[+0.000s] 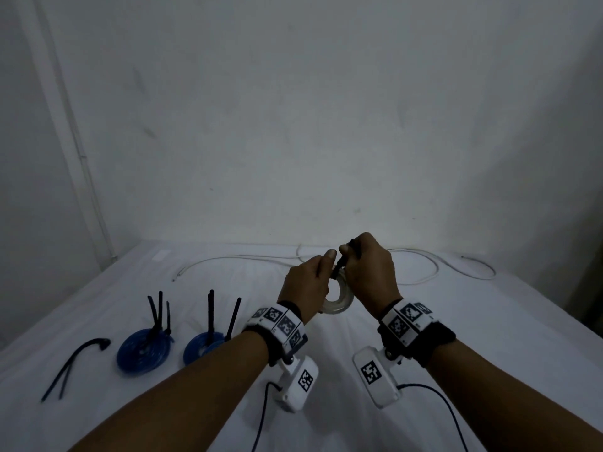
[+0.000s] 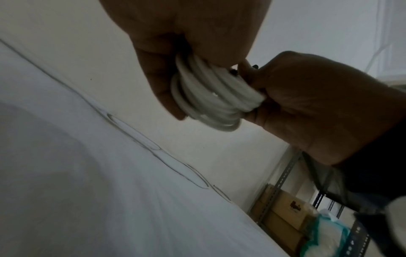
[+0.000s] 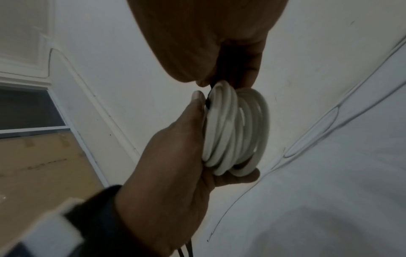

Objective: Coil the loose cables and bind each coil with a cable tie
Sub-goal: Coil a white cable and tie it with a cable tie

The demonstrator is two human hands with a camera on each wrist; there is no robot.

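We are binding the white coil (image 1: 339, 296), held up just above the surface (image 1: 424, 321) at the centre of the head view, between both hands. The left hand (image 1: 305, 283) has its grip wrapped round the stacked loops, thumb pressing their side; the right hand (image 1: 370, 272) pinches the black cable tie (image 1: 342, 261) at the top of the coil, fingers curled on it.

To do this well, we judge that the left grip should keep the loops squeezed flat and even so none springs out, while the right draws the tie snug without biting into the sheath. Whether the tail is already through its head we cannot tell.

The cable is smooth, round and rubbery white, in tight rings of like size. The tie is thin, stiff, dark plastic. At lower left lie two blue coils (image 1: 143, 352) (image 1: 204, 349), flat and glossy, with tie tails standing up, and spare ties (image 1: 70, 365) beside them. A loose white cable (image 1: 440, 269) snakes across the wrinkled white cloth behind the hands.
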